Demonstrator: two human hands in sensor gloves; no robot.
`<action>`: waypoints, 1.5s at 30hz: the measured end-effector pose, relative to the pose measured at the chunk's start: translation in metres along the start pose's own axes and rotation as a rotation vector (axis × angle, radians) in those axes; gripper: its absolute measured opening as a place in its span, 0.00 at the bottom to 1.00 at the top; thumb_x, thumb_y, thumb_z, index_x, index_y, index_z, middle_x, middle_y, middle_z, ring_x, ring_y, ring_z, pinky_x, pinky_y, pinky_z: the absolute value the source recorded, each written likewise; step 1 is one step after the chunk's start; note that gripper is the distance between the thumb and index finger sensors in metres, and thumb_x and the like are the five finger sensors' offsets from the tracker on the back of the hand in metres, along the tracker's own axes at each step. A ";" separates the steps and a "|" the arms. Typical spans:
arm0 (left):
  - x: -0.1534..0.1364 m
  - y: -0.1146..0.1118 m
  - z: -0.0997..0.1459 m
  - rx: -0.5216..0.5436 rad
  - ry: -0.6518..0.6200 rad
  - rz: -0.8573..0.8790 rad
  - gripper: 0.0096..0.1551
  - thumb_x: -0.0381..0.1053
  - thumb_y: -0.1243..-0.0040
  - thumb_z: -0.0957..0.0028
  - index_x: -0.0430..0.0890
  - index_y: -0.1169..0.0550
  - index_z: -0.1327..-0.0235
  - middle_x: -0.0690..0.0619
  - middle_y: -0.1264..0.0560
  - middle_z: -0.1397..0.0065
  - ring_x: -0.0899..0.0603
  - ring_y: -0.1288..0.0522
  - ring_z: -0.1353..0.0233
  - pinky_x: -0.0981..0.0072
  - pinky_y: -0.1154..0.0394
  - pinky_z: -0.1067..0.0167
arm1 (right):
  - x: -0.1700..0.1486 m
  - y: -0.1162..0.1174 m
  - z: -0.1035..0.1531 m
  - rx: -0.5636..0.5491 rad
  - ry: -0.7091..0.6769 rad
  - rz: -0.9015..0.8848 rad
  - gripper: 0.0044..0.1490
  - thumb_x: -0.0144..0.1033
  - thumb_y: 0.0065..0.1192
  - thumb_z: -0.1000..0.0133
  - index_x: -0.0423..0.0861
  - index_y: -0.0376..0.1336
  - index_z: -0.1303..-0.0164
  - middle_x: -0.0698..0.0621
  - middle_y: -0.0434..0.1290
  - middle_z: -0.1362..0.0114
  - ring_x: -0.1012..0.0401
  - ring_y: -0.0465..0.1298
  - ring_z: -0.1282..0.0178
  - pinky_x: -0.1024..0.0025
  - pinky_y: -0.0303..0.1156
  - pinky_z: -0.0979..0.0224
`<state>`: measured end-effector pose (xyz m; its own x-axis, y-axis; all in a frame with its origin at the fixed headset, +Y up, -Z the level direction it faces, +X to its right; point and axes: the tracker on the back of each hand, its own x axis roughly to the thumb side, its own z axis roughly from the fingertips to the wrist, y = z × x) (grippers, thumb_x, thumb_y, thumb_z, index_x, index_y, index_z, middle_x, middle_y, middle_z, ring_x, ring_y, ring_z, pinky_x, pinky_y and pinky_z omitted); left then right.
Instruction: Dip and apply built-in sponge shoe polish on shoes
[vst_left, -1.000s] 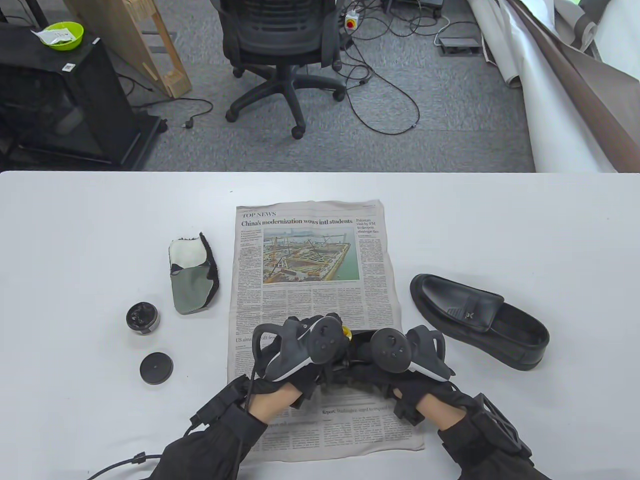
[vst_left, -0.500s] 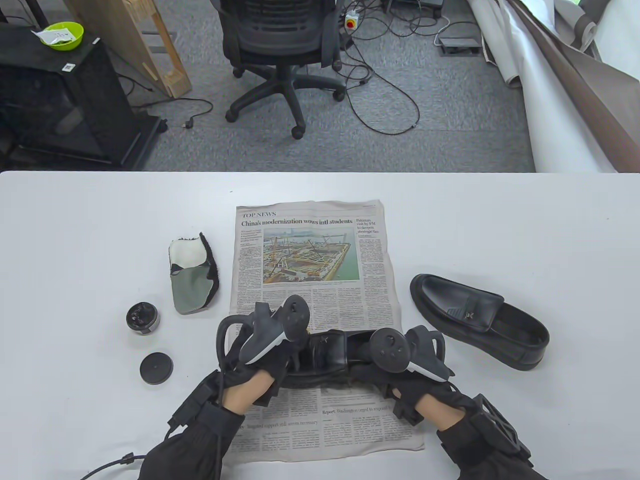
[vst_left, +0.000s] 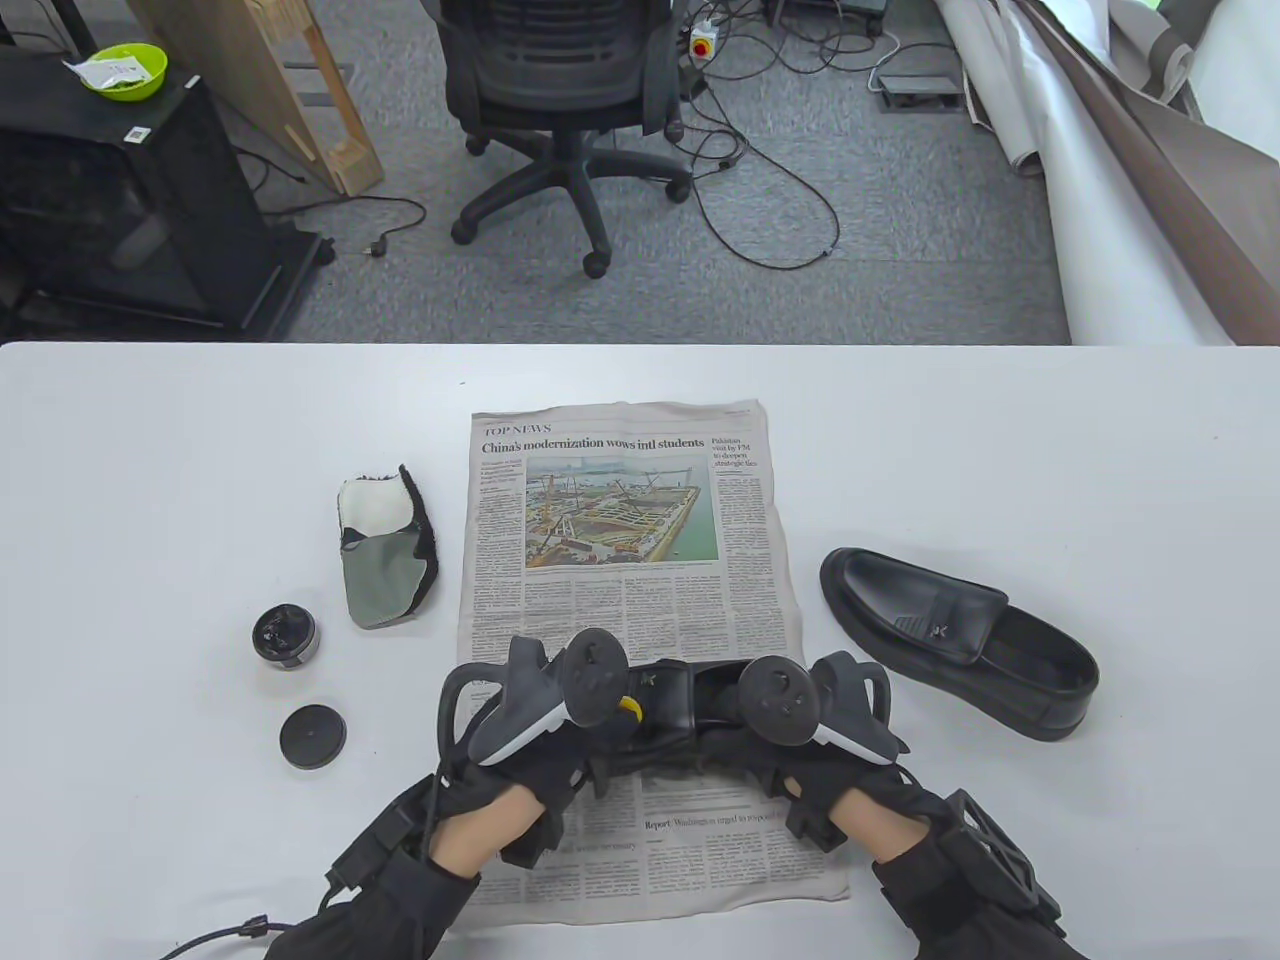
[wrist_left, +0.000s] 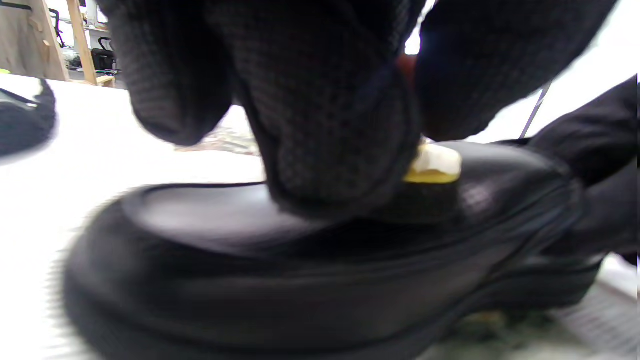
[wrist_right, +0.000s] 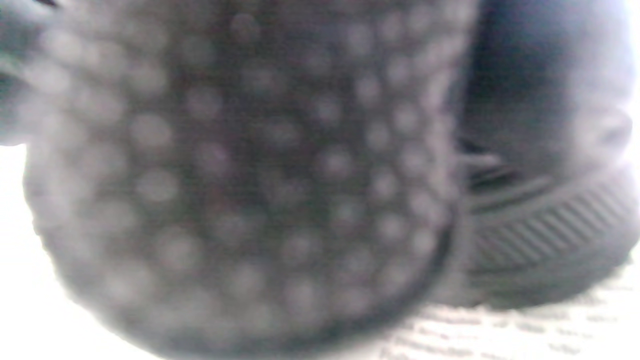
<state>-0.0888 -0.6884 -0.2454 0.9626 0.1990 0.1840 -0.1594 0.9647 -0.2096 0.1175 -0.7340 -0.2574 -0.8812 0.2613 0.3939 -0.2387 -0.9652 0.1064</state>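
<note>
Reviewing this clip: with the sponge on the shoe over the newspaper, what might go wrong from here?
1. The left hand pinches the small yellow sponge at its edge; it may slip out mid-stroke.
2. The shoe sits near the newspaper's lower part; a hard rub might drag polish onto the white table.
3. The open polish tin stands by the left arm; a return swing might knock it.
</note>
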 end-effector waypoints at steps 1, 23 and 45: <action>0.006 0.001 -0.001 0.038 0.002 -0.001 0.25 0.62 0.26 0.55 0.49 0.17 0.51 0.49 0.10 0.58 0.59 0.10 0.69 0.58 0.15 0.49 | 0.000 0.000 0.000 0.001 -0.001 -0.001 0.28 0.58 0.76 0.63 0.51 0.80 0.62 0.53 0.87 0.63 0.76 0.88 0.90 0.75 0.88 0.69; -0.033 -0.004 -0.011 -0.036 0.195 -0.177 0.25 0.61 0.25 0.56 0.45 0.16 0.55 0.46 0.12 0.63 0.57 0.13 0.74 0.56 0.15 0.50 | 0.001 0.000 0.000 0.001 0.009 0.001 0.28 0.58 0.76 0.63 0.51 0.80 0.62 0.53 0.87 0.63 0.76 0.88 0.90 0.75 0.88 0.69; -0.198 0.049 0.017 -0.113 0.630 -0.176 0.25 0.60 0.23 0.56 0.51 0.16 0.50 0.48 0.10 0.54 0.56 0.08 0.64 0.55 0.16 0.47 | 0.000 0.000 0.000 0.006 0.006 0.001 0.28 0.58 0.76 0.63 0.51 0.80 0.62 0.52 0.87 0.62 0.75 0.88 0.90 0.74 0.88 0.69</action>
<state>-0.2913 -0.6776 -0.2764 0.9217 -0.1320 -0.3647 0.0029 0.9427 -0.3337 0.1172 -0.7337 -0.2576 -0.8838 0.2608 0.3884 -0.2358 -0.9654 0.1117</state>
